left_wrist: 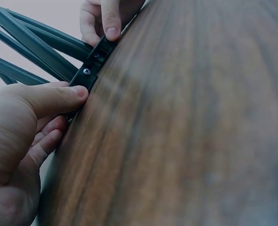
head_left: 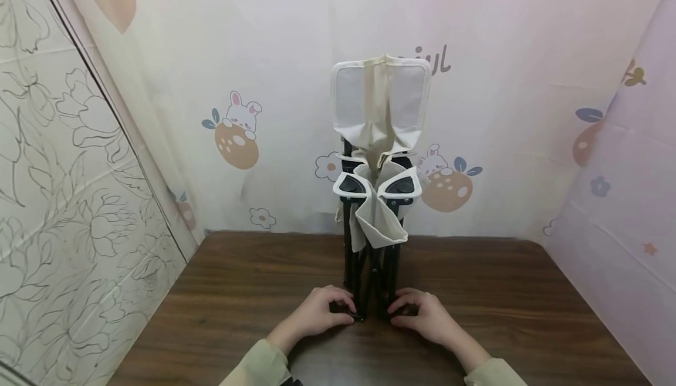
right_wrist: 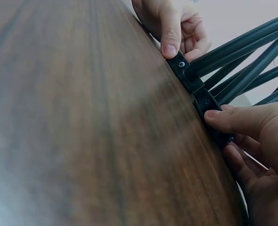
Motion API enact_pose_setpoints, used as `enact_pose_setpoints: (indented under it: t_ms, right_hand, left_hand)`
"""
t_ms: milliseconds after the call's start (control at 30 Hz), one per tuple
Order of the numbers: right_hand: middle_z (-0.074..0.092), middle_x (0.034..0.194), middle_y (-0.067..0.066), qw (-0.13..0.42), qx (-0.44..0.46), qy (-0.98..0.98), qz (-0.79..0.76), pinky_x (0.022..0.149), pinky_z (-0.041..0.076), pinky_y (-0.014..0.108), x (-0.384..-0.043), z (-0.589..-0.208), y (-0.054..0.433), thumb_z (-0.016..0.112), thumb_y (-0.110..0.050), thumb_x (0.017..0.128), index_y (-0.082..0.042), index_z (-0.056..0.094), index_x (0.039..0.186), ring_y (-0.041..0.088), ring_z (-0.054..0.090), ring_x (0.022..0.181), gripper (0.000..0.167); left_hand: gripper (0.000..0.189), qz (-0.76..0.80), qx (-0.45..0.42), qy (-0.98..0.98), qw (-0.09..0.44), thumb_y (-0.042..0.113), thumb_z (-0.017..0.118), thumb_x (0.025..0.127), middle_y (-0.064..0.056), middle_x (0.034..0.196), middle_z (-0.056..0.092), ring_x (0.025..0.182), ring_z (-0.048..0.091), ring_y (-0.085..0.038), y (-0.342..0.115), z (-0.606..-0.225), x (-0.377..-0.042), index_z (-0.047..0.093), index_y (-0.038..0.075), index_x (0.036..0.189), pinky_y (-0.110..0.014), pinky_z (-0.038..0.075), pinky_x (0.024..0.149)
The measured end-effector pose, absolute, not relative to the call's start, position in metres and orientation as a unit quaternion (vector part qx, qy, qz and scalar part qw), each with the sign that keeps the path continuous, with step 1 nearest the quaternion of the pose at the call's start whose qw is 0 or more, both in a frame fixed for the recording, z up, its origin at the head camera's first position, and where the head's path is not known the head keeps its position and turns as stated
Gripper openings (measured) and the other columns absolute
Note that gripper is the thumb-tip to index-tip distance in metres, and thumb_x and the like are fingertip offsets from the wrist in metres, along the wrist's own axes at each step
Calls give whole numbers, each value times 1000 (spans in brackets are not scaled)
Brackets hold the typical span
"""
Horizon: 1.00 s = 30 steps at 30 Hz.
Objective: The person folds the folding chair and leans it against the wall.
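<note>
A folding chair with cream fabric and a black tube frame stands upright, folded narrow, on the wooden table. Its fabric backrest rises at the top, and the seat cloth hangs creased between the two sides. Down at the base, my left hand pinches the left black foot piece between thumb and fingers. The right hand grips the foot piece on the other side in the same way. Both wrist views show the thumbs on the feet, close above the tabletop; some fingers are hidden behind the frame.
The brown wooden table reaches back to a curtain printed with rabbits and strawberries. A panel with line-drawn flowers borders the left side, and more printed cloth hangs at the right.
</note>
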State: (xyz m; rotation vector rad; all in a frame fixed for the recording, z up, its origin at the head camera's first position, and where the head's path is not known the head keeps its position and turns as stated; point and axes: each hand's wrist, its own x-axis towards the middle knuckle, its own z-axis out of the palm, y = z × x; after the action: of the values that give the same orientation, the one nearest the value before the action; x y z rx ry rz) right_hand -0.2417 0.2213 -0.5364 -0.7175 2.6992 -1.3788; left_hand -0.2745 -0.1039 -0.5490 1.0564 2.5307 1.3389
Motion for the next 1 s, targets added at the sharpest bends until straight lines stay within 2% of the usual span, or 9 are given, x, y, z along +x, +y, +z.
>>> enact_pose_setpoints:
  t_ms: [133, 367, 433, 567, 667, 867, 1000]
  right_hand:
    - [72, 137, 18, 8, -225, 876, -427, 93, 57, 38, -243, -535, 221, 91, -27, 91, -27, 84, 101, 39, 70, 121, 12]
    - [70, 137, 22, 11, -228, 872, -433, 85, 57, 32, -247, -536, 222, 90, -25, 92, -23, 84, 102, 34, 72, 112, 12]
    - [71, 137, 21, 10, -227, 875, -428, 87, 56, 32, -249, -537, 222, 90, -26, 92, -24, 84, 102, 37, 70, 118, 12]
    - [70, 138, 22, 16, -224, 877, -425, 89, 57, 36, -251, -536, 222, 90, -26, 92, -24, 84, 102, 41, 69, 120, 12]
    - [69, 138, 23, 20, -222, 877, -425, 88, 57, 35, -252, -536, 222, 90, -25, 92, -24, 85, 102, 38, 71, 117, 12]
    - [67, 140, 27, 30, -221, 872, -436, 83, 58, 30, -256, -535, 222, 90, -23, 92, -21, 85, 102, 21, 74, 104, 12]
    - [69, 139, 24, 27, -220, 873, -434, 84, 58, 32, -259, -535, 223, 90, -23, 91, -22, 85, 102, 24, 73, 107, 12]
  left_hand:
    - [13, 438, 346, 829, 45, 19, 91, 92, 3, 127, 76, 115, 67, -7, -103, -549, -278, 82, 23, 101, -29, 56, 97]
    - [12, 435, 344, 830, 52, 18, 90, 93, 3, 128, 76, 117, 68, -8, -103, -547, -282, 82, 22, 101, -29, 56, 98]
    - [12, 434, 343, 832, 53, 19, 90, 93, 3, 128, 76, 116, 68, -8, -103, -547, -283, 82, 23, 102, -29, 56, 98]
    - [12, 430, 342, 834, 55, 19, 90, 94, 2, 129, 76, 116, 68, -7, -103, -547, -285, 83, 21, 103, -29, 56, 98]
    - [12, 428, 342, 834, 56, 19, 90, 94, 2, 128, 76, 115, 67, -7, -102, -547, -287, 83, 21, 103, -29, 56, 98]
    - [12, 424, 343, 837, 52, 19, 90, 93, 4, 127, 77, 110, 67, -4, -101, -546, -292, 82, 23, 101, -28, 56, 95]
    - [12, 422, 343, 838, 52, 19, 90, 93, 3, 127, 77, 110, 67, -4, -101, -545, -294, 82, 23, 101, -27, 56, 95]
